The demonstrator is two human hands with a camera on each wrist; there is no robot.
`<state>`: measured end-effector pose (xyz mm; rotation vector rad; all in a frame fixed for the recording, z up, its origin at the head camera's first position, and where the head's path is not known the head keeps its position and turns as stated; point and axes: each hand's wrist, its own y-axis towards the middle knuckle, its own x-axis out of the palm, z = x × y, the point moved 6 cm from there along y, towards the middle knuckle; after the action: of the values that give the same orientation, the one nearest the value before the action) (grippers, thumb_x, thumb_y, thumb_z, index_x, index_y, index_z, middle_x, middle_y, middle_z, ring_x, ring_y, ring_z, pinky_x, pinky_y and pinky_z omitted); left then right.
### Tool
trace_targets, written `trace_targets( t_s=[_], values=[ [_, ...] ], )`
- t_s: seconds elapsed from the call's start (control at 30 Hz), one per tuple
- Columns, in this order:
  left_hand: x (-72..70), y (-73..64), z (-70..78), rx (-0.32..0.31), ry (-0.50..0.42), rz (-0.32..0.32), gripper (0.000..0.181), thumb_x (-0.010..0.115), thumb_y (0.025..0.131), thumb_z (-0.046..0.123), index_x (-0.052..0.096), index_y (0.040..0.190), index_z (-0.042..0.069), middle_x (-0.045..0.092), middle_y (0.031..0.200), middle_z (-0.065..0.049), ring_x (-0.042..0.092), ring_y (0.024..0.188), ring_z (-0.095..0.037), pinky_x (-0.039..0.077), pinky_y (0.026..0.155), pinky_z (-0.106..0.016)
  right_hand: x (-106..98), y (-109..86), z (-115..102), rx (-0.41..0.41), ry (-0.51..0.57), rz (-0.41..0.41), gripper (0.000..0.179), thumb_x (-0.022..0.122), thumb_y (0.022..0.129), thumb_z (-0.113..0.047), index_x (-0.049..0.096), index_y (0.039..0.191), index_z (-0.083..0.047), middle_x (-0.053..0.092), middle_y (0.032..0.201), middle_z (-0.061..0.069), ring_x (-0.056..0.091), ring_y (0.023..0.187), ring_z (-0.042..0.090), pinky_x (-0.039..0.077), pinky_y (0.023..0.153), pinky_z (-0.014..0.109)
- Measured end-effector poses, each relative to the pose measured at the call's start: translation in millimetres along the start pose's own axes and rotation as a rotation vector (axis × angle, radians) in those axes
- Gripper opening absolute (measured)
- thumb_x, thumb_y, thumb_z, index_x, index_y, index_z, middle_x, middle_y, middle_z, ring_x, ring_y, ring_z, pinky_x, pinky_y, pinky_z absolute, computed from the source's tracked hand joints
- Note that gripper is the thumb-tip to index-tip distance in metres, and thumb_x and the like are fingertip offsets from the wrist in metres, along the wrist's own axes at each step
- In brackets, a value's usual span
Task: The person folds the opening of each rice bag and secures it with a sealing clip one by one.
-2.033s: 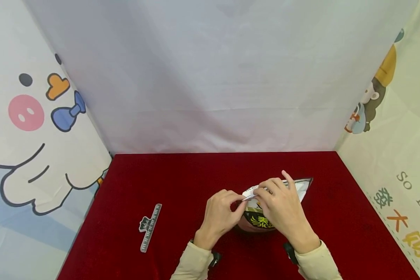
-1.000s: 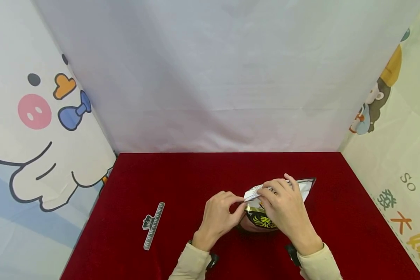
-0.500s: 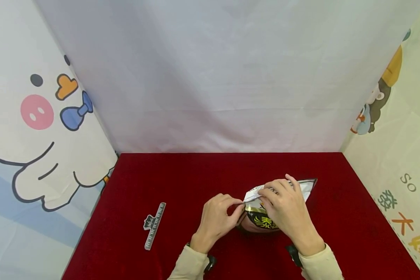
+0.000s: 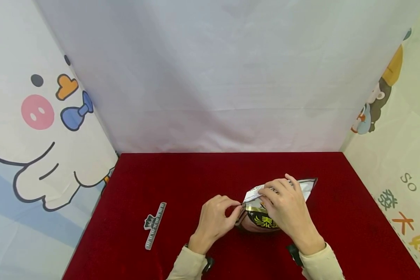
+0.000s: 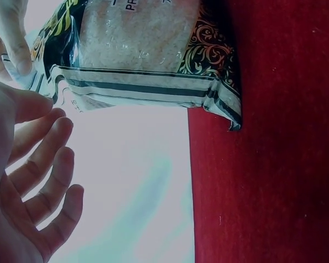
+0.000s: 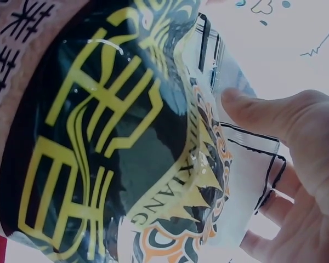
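Note:
A plastic bag of rice, printed in black and gold, sits on the red cloth in the head view. Pale grains show through its window in the left wrist view, where a striped side edge faces the camera. Thumb and index fingertip of my left hand pinch the corner at the left end of the bag's top. My right hand grips the white folded top between thumb and fingers, its little finger raised. Part of the bag is hidden behind this hand; a pointed white end sticks out beyond it.
A clear ruler-like clip with a small dark-topped handle lies on the red cloth, left of the hands. A white curtain stands behind the table, with cartoon-printed sheets on both sides.
My left fingertips have slid slightly down and left along the bag's corner, showing more of its dark edge. The right hand keeps its hold on the folded top. The clip stays put.

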<state>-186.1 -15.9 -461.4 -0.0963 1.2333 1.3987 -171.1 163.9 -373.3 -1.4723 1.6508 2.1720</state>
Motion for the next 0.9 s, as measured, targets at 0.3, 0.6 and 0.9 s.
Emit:
trace_targets(
  t_s=[0.3, 0.6, 0.9],
  values=[
    [0.2, -3.0, -3.6, -0.006, 0.000, -0.003, 0.006, 0.080, 0.092, 0.025, 0.085, 0.093, 0.022, 0.079, 0.086, 0.012, 0.069, 0.076, -0.006, 0.053, 0.063, -0.023, 0.3, 0.4, 1.5, 0.003, 0.011, 0.001, 0.024, 0.093, 0.069, 0.001, 0.080, 0.086, -0.011, 0.075, 0.090, 0.006, 0.070, 0.090, 0.029, 0.048, 0.101, 0.066],
    [-0.7, -3.7, -6.3, -0.005, 0.000, 0.001, 0.005, 0.081, 0.090, 0.022, 0.085, 0.092, 0.022, 0.079, 0.086, 0.011, 0.067, 0.074, -0.006, 0.052, 0.063, -0.023, 0.9, 0.2, 2.6, 0.013, 0.015, 0.004, 0.024, 0.092, 0.070, 0.001, 0.081, 0.086, -0.011, 0.076, 0.090, 0.006, 0.070, 0.090, 0.029, 0.047, 0.102, 0.065],
    [1.3, -3.8, -7.9, -0.013, 0.015, -0.012, 0.005, 0.082, 0.089, 0.021, 0.085, 0.092, 0.024, 0.079, 0.086, 0.011, 0.068, 0.075, -0.007, 0.053, 0.063, -0.023, 1.1, -1.2, 3.4, 0.023, 0.016, -0.004, 0.025, 0.094, 0.068, 0.002, 0.081, 0.085, -0.012, 0.076, 0.090, 0.005, 0.070, 0.090, 0.029, 0.048, 0.103, 0.066]
  ],
)
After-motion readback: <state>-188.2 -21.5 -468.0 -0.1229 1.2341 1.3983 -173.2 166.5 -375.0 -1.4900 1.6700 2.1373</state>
